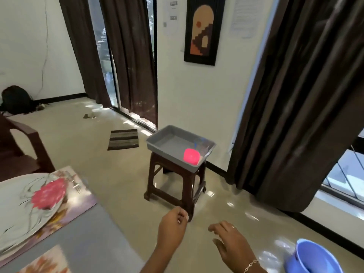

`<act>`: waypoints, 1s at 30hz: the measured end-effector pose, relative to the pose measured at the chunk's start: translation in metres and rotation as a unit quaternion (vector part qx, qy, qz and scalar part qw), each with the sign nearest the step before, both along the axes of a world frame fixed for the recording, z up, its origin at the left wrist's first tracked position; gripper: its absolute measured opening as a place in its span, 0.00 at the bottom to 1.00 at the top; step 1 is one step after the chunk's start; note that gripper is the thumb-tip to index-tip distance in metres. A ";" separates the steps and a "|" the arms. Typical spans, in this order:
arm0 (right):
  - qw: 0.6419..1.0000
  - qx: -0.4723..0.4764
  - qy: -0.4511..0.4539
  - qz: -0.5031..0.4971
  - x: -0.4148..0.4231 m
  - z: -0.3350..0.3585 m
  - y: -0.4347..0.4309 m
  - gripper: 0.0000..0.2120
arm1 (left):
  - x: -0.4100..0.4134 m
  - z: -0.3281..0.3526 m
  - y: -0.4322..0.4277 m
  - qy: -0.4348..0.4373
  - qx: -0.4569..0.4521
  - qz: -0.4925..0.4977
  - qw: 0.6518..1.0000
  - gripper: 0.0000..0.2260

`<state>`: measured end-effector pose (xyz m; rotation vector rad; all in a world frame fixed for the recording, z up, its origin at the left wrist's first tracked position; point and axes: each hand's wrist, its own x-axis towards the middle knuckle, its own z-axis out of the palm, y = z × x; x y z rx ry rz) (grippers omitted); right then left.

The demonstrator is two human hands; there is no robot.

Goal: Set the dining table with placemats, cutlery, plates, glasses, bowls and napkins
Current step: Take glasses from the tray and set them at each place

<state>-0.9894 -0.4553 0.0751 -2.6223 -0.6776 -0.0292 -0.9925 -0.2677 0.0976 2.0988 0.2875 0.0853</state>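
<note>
A grey tray [169, 141] rests on a brown plastic stool [177, 186] in the middle of the view. In the tray lie a pink bowl [191, 156] and a clear glass [201, 145]. At the lower left, a white plate [17, 209] with a pink flower print sits on a floral placemat [78, 200] on the grey table [86, 245]; a fork [75, 184] lies beside the plate. My left hand [173, 227] hovers near the stool's foot with fingers loosely curled, holding nothing. My right hand [230, 245] is spread open below it.
A blue bowl [313, 259] shows at the lower right corner. A brown chair [21, 146] stands at the left. A striped mat [123, 139] lies on the floor by the glass door. Dark curtains [295, 95] hang at the right, and a black bag [16, 99] sits at the far left.
</note>
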 end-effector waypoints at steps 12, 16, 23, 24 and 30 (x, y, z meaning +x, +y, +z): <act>0.999 0.035 0.029 -0.027 0.246 -0.013 -0.074 0.15 | 0.232 -0.021 -0.066 0.029 -0.008 0.008 1.000 0.14; 0.996 0.028 0.073 -0.041 0.333 -0.006 -0.098 0.15 | 0.301 -0.027 -0.083 0.042 0.030 0.039 0.998 0.15; 0.987 0.045 0.140 -0.059 0.458 -0.012 -0.107 0.11 | 0.402 -0.037 -0.081 0.029 0.067 0.105 0.992 0.10; 0.987 0.043 0.144 -0.062 0.475 -0.016 -0.103 0.10 | 0.417 -0.042 -0.077 0.034 0.067 0.112 0.991 0.06; 0.979 -0.018 0.191 -0.061 0.574 -0.051 -0.073 0.21 | 0.528 -0.080 -0.041 0.081 0.070 0.112 0.988 0.14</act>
